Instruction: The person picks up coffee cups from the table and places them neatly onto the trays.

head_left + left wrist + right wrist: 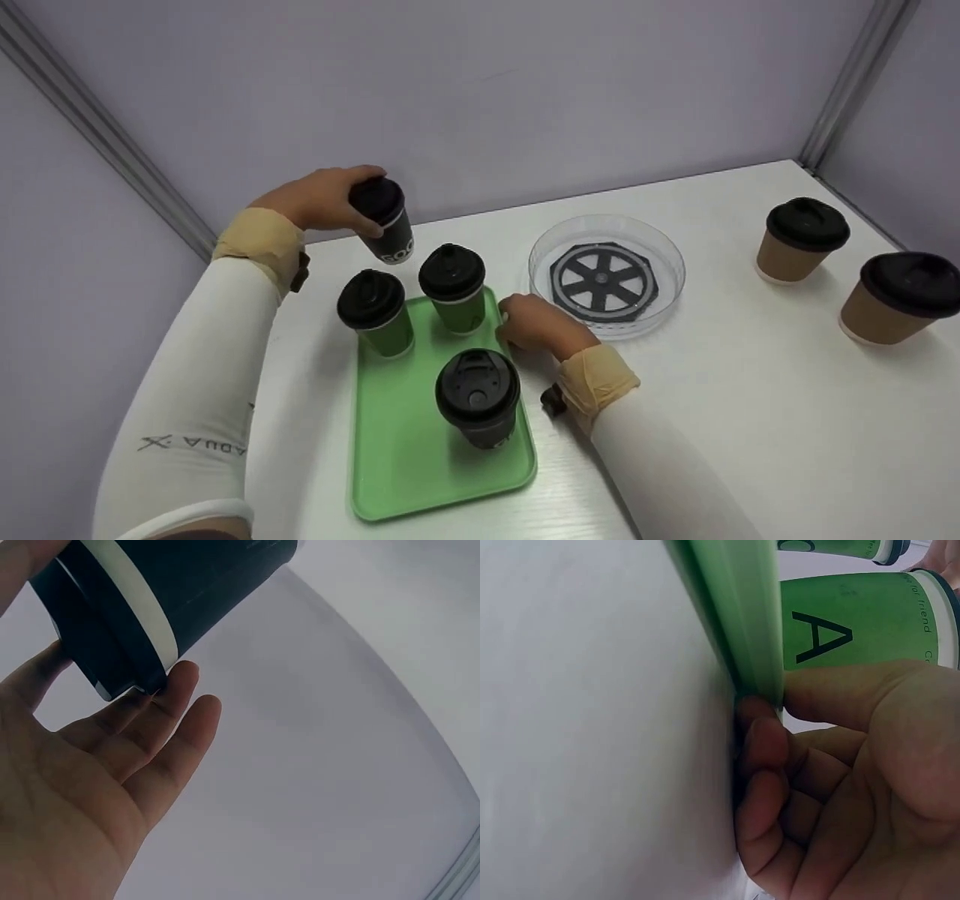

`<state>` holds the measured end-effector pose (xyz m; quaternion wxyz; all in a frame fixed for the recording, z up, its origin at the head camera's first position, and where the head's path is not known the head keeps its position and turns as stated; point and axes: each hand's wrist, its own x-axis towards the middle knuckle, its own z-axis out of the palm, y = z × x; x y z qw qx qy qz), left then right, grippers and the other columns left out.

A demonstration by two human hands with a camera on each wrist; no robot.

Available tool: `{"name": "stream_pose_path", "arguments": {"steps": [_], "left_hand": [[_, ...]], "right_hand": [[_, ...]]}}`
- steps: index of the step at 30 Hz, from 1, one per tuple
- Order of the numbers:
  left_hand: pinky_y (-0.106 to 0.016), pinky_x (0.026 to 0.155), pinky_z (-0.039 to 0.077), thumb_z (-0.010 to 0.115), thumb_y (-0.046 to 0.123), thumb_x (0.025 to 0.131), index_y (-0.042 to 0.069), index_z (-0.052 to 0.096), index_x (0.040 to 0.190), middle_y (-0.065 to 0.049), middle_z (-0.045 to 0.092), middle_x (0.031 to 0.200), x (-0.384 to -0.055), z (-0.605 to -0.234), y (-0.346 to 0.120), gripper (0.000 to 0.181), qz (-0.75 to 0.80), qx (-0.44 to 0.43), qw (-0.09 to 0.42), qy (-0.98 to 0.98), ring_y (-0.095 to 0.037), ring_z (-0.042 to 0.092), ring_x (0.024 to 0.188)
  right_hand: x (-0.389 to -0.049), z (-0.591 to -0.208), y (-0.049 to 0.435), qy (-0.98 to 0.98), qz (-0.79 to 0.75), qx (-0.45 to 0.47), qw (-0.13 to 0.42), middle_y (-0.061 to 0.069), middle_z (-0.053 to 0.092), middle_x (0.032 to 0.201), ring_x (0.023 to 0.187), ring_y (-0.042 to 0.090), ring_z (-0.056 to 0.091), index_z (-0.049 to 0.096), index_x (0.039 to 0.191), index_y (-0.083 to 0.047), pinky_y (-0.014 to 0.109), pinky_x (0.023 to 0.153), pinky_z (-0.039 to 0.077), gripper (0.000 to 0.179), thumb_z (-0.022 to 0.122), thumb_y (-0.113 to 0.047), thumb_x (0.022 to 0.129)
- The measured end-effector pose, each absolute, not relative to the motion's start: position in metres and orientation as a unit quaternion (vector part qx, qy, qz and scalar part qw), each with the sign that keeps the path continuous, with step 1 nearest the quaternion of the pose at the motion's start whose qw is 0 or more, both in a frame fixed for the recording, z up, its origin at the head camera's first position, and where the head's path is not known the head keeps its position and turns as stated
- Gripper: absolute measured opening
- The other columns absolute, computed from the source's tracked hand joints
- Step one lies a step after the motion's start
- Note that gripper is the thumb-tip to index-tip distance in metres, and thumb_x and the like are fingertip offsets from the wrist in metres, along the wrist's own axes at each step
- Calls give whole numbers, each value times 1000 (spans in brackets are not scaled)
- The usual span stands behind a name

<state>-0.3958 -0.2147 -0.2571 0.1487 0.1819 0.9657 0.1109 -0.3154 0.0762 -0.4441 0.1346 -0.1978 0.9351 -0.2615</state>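
Note:
My left hand (322, 199) grips a dark paper coffee cup (395, 238) by its black lid, with thumb and fingers around the rim. That cup is slightly tilted, beyond the far left corner of a green tray (405, 480). In the left wrist view, the dark cup (210, 585) lies against the fingertips. My right hand (540, 326) pinches the tray's right edge, its thumb over the rim and curled fingers beneath. Two green lidded cups (390, 336) (459, 313) stand at the tray's far end. A black lidded cup (491, 431) stands near its right side.
Just right of the tray sits a round clear dish (667, 300) with a dark spoked pattern inside. Two brown cups with black lids (787, 259) (877, 315) stand far right on the white table (750, 412). A pale wall (480, 112) rises behind the table.

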Motion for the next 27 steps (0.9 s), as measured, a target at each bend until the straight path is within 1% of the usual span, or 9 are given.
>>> {"name": "stream_pose_path", "arguments": {"steps": [3, 10, 16, 20, 23, 27], "left_hand": [[-53, 96, 38, 78, 40, 79, 30, 24, 156, -13, 44, 142, -387, -252, -215, 95, 111, 190, 139, 966, -30, 45, 120], [-50, 96, 38, 78, 34, 79, 24, 25, 156, -13, 47, 134, -372, -243, -211, 94, 124, 213, 115, 962, -29, 46, 115], [-51, 99, 36, 78, 36, 79, 29, 25, 155, -11, 43, 140, -358, -230, -207, 93, 129, 220, 104, 962, -28, 43, 119], [-50, 100, 36, 78, 39, 78, 32, 25, 155, -10, 41, 142, -346, -219, -201, 94, 122, 228, 105, 960, -28, 43, 120], [-49, 97, 37, 78, 41, 77, 34, 26, 155, -10, 42, 141, -337, -211, -196, 94, 114, 236, 103, 960, -27, 44, 118], [-48, 96, 38, 78, 42, 77, 35, 26, 154, -9, 44, 139, -328, -201, -191, 93, 114, 244, 92, 959, -26, 44, 115]], "right_hand": [[-318, -445, 78, 936, -260, -197, 133, 5, 61, 82, 77, 24, 55, 65, 86, -9, 39, 73, 47, 7, 58, -11, 85], [-322, -448, 82, 937, -252, -203, 132, 5, 60, 79, 74, 23, 54, 65, 84, -8, 38, 71, 47, 6, 60, -10, 83], [-324, -447, 84, 935, -258, -206, 129, 5, 60, 78, 74, 23, 54, 64, 85, -8, 37, 70, 47, 5, 60, -10, 83], [-325, -445, 86, 934, -261, -207, 130, 5, 59, 76, 72, 24, 54, 64, 85, -7, 36, 67, 46, 5, 60, -9, 84], [-328, -445, 86, 934, -257, -208, 133, 5, 59, 75, 71, 24, 55, 63, 84, -7, 36, 64, 45, 5, 59, -10, 83], [-330, -446, 85, 936, -256, -201, 133, 6, 59, 76, 72, 24, 54, 63, 84, -7, 36, 65, 45, 5, 59, -9, 82]]}}
